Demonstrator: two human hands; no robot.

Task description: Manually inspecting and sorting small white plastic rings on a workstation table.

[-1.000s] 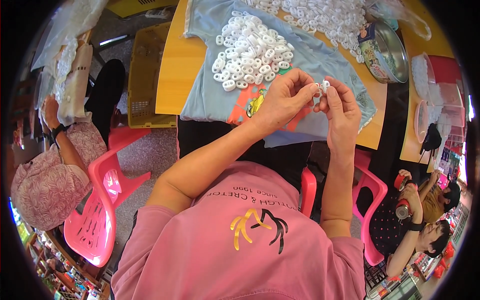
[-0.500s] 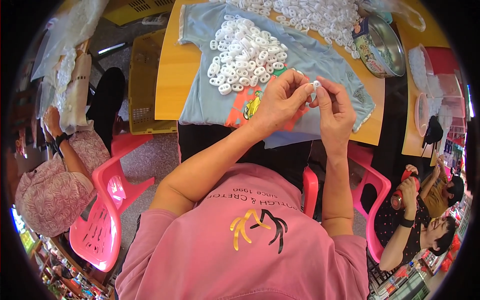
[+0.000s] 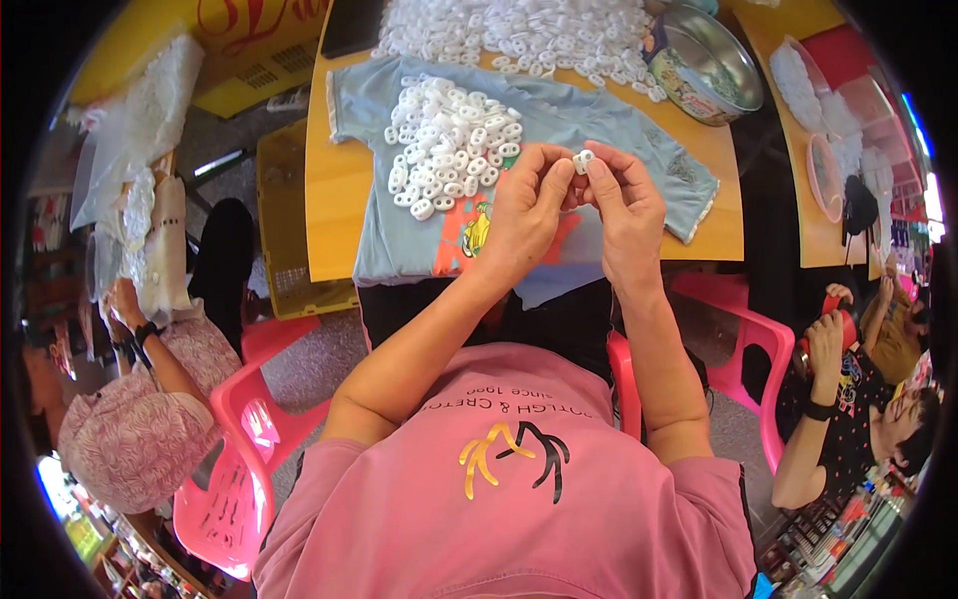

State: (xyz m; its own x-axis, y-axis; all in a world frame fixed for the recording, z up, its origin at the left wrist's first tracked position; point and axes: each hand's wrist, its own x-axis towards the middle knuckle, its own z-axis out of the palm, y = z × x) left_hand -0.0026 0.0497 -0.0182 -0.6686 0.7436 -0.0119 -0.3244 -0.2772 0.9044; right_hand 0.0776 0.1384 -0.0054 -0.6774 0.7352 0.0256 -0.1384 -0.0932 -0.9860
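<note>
Between my fingertips is a small white plastic piece with holes (image 3: 583,160), of the look of a two-hole cord stopper. My left hand (image 3: 526,200) pinches it from the left, thumb against curled fingers. On its other side my right hand (image 3: 631,215) grips with thumb and forefinger. Both hands are raised over the front of a light blue T-shirt (image 3: 564,115) spread on the table. A heap of similar white two-hole pieces (image 3: 439,140) lies on the shirt, left of my hands. My fingers partly cover the held piece.
A larger mass of white pieces (image 3: 529,35) covers the table's far side. Right of it stands a round metal tin (image 3: 689,90). A yellow crate (image 3: 284,220) is left of the wooden table (image 3: 329,215). Pink chairs (image 3: 225,509) and seated people (image 3: 140,409) flank me.
The view has shifted, so the table and heaps sit differently in the picture. Both hands keep hold of the small white piece, which shows at a slightly different angle.
</note>
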